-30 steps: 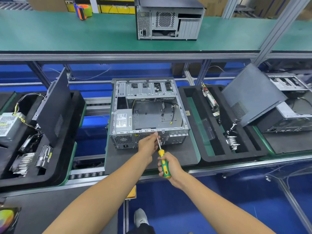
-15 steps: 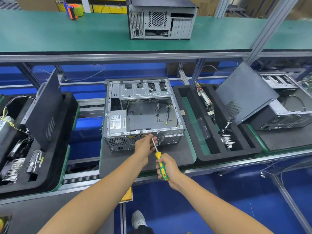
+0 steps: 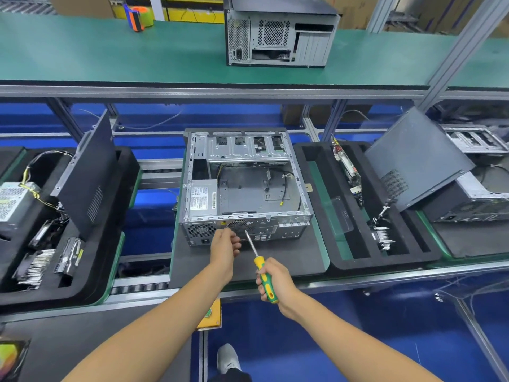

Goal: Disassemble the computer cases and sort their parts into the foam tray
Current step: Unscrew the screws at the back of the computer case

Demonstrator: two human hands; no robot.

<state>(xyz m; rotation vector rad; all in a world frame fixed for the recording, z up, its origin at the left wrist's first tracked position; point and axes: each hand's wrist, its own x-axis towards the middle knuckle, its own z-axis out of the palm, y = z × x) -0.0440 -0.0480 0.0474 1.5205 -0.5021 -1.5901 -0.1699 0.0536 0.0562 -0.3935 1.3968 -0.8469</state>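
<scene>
Right hand (image 3: 272, 279) grips screwdriver (image 3: 263, 274) | left hand (image 3: 224, 245) curled at case (image 3: 248, 186)

**One head-worn view, looking forward and down over the bench**

There is a single view, so no part of the scene is shared with another. The wide-angle camera sits on the person's head, facing forward and tilted down. Both forearms enter from the bottom edge and reach toward the frame's centre, where the open computer case (image 3: 245, 186) lies close below the lens. A shoe (image 3: 228, 358) at the bottom centre shows how steeply the view drops. The green shelf (image 3: 110, 53) crosses the upper frame, farther off. Straight rails bow near the left and right edges.
</scene>
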